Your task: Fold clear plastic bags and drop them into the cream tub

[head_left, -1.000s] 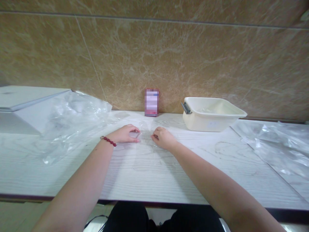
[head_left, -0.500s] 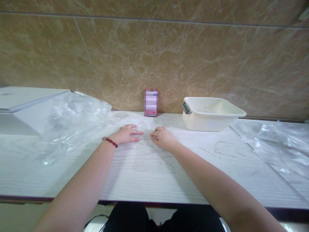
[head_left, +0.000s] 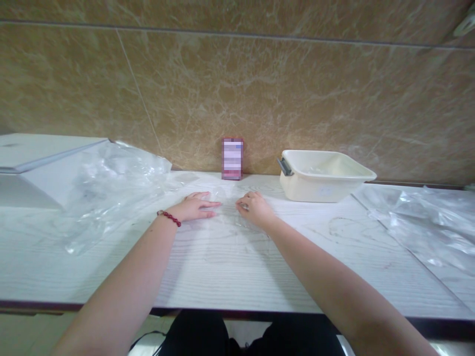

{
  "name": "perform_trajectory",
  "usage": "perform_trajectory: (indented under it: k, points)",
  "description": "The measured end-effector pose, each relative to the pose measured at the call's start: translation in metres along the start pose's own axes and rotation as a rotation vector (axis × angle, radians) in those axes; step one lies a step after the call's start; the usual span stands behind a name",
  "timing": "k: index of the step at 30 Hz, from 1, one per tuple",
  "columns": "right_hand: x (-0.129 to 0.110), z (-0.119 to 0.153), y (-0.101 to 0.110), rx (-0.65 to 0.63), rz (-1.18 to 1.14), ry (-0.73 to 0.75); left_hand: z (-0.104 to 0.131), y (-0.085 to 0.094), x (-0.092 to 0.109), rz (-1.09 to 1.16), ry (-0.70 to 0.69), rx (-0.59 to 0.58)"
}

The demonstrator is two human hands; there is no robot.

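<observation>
A clear plastic bag [head_left: 226,242], hard to make out against the pale wood grain, lies flat on the white table [head_left: 178,282] between my hands. My left hand [head_left: 196,206], with a red bead bracelet at the wrist, rests on its left side, fingers spread and lying flat. On the other side, my right hand [head_left: 256,210] has thumb and fingertips pinched together on the clear plastic. Part of the bag is hidden under both hands.
A phone [head_left: 232,160] leans upright against the marbled wall. To its right stands a cream plastic tub [head_left: 313,190] with a grey clip handle. Crumpled clear plastic [head_left: 115,183] lies by a white box [head_left: 40,183] at left; more plastic sheeting [head_left: 426,222] lies at right.
My right hand has moved slightly right, away from my left hand, its fingers still pinched. My left hand stays in place.
</observation>
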State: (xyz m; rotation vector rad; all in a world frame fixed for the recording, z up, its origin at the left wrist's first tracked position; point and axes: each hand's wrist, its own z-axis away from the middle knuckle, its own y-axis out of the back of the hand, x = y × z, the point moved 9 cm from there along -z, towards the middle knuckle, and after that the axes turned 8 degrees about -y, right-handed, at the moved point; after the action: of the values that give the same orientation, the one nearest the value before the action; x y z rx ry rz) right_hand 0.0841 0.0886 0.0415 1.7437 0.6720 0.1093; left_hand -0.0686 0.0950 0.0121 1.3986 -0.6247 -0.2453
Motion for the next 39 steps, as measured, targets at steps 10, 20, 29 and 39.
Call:
perform_trajectory:
  k: [10, 20, 29, 39]
  points:
    - [0.015, -0.006, -0.011, -0.056, -0.065, -0.143, 0.000, -0.008, -0.001, -0.028, 0.007, -0.057]
    - [0.004, 0.000, 0.019, 0.019, -0.101, -0.010, -0.003, 0.013, 0.000, -0.003, -0.026, 0.118]
    - [-0.057, 0.082, 0.044, -0.280, 0.125, 0.096, -0.005, 0.026, 0.023, -0.020, -0.144, 0.252]
    - [-0.075, 0.131, 0.016, -0.149, 0.390, 0.231, -0.009, 0.020, 0.044, 0.115, -0.206, 0.230]
